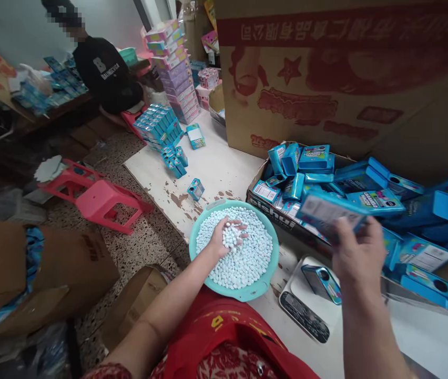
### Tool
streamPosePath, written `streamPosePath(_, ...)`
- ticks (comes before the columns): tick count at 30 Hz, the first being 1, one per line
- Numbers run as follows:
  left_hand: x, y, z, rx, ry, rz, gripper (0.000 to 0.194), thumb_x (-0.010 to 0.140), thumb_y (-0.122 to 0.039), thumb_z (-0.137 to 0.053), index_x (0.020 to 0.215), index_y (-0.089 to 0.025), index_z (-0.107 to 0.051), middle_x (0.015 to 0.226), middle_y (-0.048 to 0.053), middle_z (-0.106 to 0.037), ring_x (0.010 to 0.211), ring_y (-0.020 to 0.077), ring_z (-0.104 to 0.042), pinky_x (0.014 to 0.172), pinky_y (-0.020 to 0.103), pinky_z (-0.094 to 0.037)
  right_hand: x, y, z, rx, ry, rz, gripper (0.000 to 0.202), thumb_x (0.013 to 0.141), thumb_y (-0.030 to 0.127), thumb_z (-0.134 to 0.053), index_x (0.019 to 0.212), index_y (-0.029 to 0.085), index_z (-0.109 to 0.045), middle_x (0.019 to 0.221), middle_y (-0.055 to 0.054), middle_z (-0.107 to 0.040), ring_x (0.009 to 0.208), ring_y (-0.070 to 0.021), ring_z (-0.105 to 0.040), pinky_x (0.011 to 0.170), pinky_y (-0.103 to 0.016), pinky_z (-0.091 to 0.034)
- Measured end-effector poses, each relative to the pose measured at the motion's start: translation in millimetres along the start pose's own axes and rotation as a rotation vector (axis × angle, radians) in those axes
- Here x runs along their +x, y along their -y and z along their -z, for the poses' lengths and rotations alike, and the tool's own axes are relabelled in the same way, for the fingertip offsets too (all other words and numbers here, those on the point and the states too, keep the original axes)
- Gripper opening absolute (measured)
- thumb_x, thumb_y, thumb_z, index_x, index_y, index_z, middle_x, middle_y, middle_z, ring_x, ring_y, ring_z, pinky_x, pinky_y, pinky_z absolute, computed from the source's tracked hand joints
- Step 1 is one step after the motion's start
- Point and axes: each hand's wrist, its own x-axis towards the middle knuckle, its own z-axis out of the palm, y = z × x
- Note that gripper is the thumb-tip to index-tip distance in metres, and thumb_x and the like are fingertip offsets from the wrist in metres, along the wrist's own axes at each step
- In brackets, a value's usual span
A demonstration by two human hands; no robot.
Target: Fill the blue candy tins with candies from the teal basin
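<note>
A heap of small white candies (pixel 231 237) rests in the upturned palm of my left hand (pixel 221 238), its fingers slightly curled and spread. That hand is over a turquoise basin (pixel 261 288) filled with the same candies. My right hand (pixel 356 247) grips a blue tin (pixel 328 213), blurred by motion, at the near edge of the tin carton. Just below it, another blue tin (pixel 322 283) with a round hole in its end lies on a white digital scale (pixel 301 287).
A carton (pixel 283 223) of loose blue tins stands on the right, before a large cardboard box (pixel 311 79). Stacked blue tins (pixel 159 126) and pink-purple boxes (pixel 176 79) stand farther back. A seated person (pixel 108 73) is at the far left, beyond red stools (pixel 105 202).
</note>
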Motion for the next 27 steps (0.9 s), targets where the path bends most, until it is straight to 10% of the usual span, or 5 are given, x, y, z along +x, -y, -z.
streamPosePath(11,-6.0,4.1,-1.2,-0.055,-0.076,0.124,0.019,0.077,-0.034,-0.056,0.075,-0.017,-0.051,0.067,0.002,-0.056,0.051,0.0096,-0.054,0.038,0.015,-0.033,-70.1,-14.7,-24.1,0.014,0.222,-0.233,0.054,0.052,0.051,-0.080,0.090,0.018,-0.064,0.080,-0.005,-0.067,0.071,-0.0224,-0.061,0.066,-0.037,-0.051)
streamPosePath(21,-42.4,-1.2,-56.9,-0.056,-0.039,-0.496,0.030,0.063,-0.036,-0.070,0.062,-0.016,-0.047,0.055,-0.003,-0.052,0.047,0.0099,-0.054,0.046,0.021,-0.041,-108.2,-26.6,-58.2,-0.169,0.528,0.023,0.046,0.064,0.058,-0.069,0.090,0.020,-0.062,0.087,-0.006,-0.066,0.080,-0.0252,-0.060,0.074,-0.037,-0.046)
streamPosePath(27,-48.0,4.4,-59.6,-0.081,-0.140,-0.502,0.034,0.055,-0.035,-0.073,0.066,-0.016,-0.048,0.055,-0.002,-0.056,0.042,0.0107,-0.053,0.042,0.021,-0.039,-108.4,-27.3,-63.1,-0.222,0.562,0.111,0.052,0.064,0.065,-0.065,0.089,0.020,-0.063,0.087,-0.008,-0.066,0.081,-0.0277,-0.060,0.076,-0.039,-0.045)
